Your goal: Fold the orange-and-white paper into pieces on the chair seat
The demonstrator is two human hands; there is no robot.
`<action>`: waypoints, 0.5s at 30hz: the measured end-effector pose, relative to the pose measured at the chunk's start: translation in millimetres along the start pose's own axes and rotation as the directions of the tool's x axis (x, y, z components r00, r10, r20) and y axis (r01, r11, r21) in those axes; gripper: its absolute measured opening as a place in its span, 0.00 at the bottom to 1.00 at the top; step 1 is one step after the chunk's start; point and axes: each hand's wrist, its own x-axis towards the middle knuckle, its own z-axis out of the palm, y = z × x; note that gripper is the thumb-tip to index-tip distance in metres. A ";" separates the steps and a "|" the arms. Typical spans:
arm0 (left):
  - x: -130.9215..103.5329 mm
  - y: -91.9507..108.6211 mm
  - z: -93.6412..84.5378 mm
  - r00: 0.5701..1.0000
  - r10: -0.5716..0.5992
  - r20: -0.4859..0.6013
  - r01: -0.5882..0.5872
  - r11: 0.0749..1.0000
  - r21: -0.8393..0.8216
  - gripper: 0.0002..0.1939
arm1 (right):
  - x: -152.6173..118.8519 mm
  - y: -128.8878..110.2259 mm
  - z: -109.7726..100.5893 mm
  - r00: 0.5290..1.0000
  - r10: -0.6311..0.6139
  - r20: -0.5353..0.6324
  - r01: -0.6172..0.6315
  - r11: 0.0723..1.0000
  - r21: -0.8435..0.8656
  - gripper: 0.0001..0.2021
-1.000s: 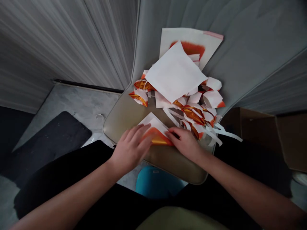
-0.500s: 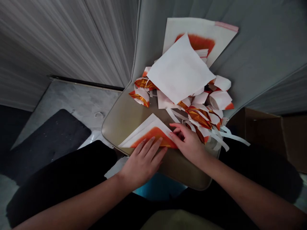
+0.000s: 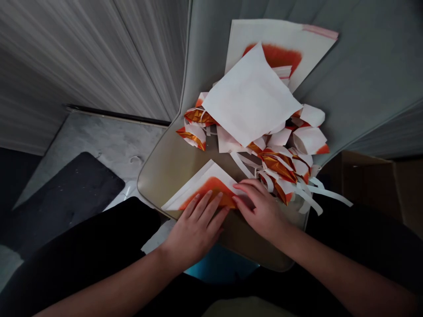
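Observation:
A sheet of white paper with an orange-red patch [image 3: 211, 182] is folded into a triangle on the chair seat [image 3: 178, 169], its peak pointing away from me. My left hand [image 3: 196, 231] lies on its lower middle with the fingers spread. At the triangle's right corner, my right hand [image 3: 261, 209] has thumb and forefinger on the paper, pinching that corner. Beyond it lies a square white sheet [image 3: 253, 97], on top of a larger white sheet with a red patch [image 3: 280, 33].
Several folded white, red and gold paper pieces [image 3: 277, 163] with white strips [image 3: 310, 198] lie around the square sheet. A dark mat [image 3: 76, 189] is on the floor at left, a cardboard box [image 3: 366, 176] at right, something blue [image 3: 221, 264] below the seat.
The view has shifted slightly. My right hand's thumb and forefinger have come closer together at the triangle's right corner. My left hand stays flat on the paper.

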 end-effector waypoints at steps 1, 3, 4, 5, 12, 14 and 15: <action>0.2 -0.4 0.0 1.000 0.000 0.002 0.000 1.000 -0.007 0.21 | 0.3 -0.7 -0.4 1.000 -0.007 0.002 0.007 1.000 -0.011 0.13; 1.0 -0.9 -0.4 1.000 -0.002 0.003 0.002 1.000 -0.019 0.21 | 0.1 -2.0 -0.8 1.000 -0.025 0.014 0.025 0.999 -0.034 0.13; 1.6 -1.0 -0.8 1.000 -0.004 0.003 0.004 1.000 -0.022 0.21 | -0.5 -2.7 -0.8 0.999 -0.032 0.020 0.033 0.999 -0.044 0.13; 2.3 -1.2 -1.3 1.000 -0.006 0.008 0.006 1.000 -0.023 0.21 | -1.4 -3.2 -0.8 0.999 -0.036 0.026 0.037 0.998 -0.050 0.13; 8.5 -2.6 -2.7 1.000 -0.021 0.008 0.021 1.000 -0.014 0.20 | -7.7 -4.7 -1.2 0.999 -0.030 0.042 0.032 0.998 -0.045 0.14; 9.5 -3.1 -1.7 1.000 -0.027 -0.007 0.027 1.000 -0.005 0.20 | -7.7 -4.4 -1.7 0.998 -0.028 0.047 0.030 0.999 -0.036 0.15; 9.9 -3.3 -1.0 1.000 -0.029 -0.013 0.029 1.000 -0.001 0.20 | -7.3 -4.1 -1.8 0.999 -0.027 0.047 0.028 0.999 -0.031 0.15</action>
